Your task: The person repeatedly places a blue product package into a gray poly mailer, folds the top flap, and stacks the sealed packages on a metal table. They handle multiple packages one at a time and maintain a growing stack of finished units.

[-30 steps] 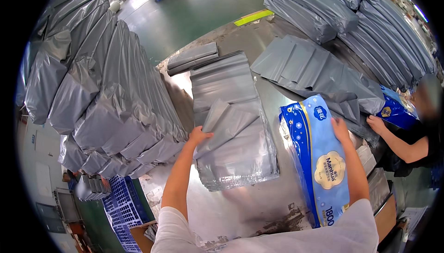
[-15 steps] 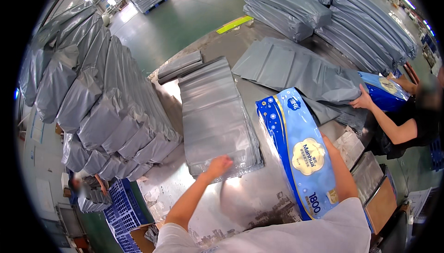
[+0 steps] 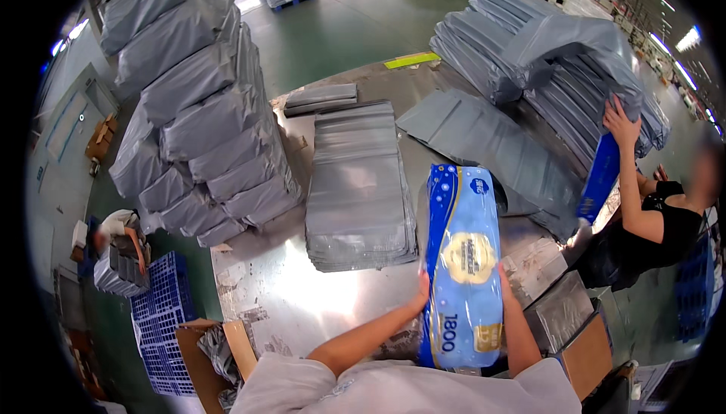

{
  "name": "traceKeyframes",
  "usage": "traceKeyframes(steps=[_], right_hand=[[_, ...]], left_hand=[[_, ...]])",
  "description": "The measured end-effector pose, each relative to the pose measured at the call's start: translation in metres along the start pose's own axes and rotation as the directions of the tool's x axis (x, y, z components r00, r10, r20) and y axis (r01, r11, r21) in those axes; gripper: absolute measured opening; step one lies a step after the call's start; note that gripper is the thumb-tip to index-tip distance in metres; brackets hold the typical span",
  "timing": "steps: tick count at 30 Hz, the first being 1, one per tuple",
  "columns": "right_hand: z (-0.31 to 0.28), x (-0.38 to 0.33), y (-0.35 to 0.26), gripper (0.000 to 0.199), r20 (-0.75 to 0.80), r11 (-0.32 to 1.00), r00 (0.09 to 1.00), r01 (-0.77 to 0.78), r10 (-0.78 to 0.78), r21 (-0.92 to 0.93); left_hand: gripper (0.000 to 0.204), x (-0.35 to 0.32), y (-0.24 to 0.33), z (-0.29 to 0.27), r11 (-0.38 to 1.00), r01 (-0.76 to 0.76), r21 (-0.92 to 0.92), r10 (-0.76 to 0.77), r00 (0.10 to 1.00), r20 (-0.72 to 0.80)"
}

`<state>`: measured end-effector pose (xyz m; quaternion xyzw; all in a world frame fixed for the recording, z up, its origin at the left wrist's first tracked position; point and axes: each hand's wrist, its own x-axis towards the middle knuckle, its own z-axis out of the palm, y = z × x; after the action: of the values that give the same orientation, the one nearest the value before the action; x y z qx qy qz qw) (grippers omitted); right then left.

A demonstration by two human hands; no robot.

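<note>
A long blue plastic-wrapped tissue pack (image 3: 463, 263) is between my two hands, its near end close to my body. My left hand (image 3: 423, 291) presses on its left side, fingers partly hidden at the edge. Along the right side lies my right hand (image 3: 505, 284), its fingers mostly behind the pack. To the left of the pack is a flat stack of grey plastic bags (image 3: 355, 202), with no hand on it. Both hands together hold the pack.
At the right a co-worker pulls a grey bag (image 3: 575, 40) over another blue pack (image 3: 599, 176). Loose grey bags (image 3: 484, 142) spread over the metal table (image 3: 302, 285). Filled grey bags (image 3: 219, 127) are piled high at left. An open carton (image 3: 198, 353) stands at the near left.
My left hand has left the near edge of the bag stack and now grips the tissue pack's left side. The pack stands straighter before me. The co-worker has lifted a grey bag.
</note>
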<state>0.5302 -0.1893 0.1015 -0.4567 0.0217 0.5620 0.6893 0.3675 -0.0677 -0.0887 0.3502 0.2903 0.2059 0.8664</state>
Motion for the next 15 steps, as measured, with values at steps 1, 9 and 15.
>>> traceKeyframes(steps=[1, 9, 15], right_hand=[[-0.004, -0.006, 0.007, 0.044, -0.011, 0.999, 1.000, 0.025, -0.025, 0.027], [0.059, 0.005, 0.097, 0.050, 0.140, 0.988, 0.977, 0.156, -0.158, 0.023], [0.067, 0.013, 0.247, 0.054, 0.144, 0.894, 0.967, 0.250, -0.211, -0.372]], left_hand=[[0.058, -0.024, 0.051, 0.028, 0.993, 0.009, 0.122, -0.013, 0.999, 0.031], [0.087, -0.156, 0.220, -0.002, 0.907, -0.147, 0.395, 0.132, 0.989, 0.067], [0.063, -0.236, 0.139, -0.142, 0.991, 0.097, 0.088, -0.061, 0.936, -0.346]])
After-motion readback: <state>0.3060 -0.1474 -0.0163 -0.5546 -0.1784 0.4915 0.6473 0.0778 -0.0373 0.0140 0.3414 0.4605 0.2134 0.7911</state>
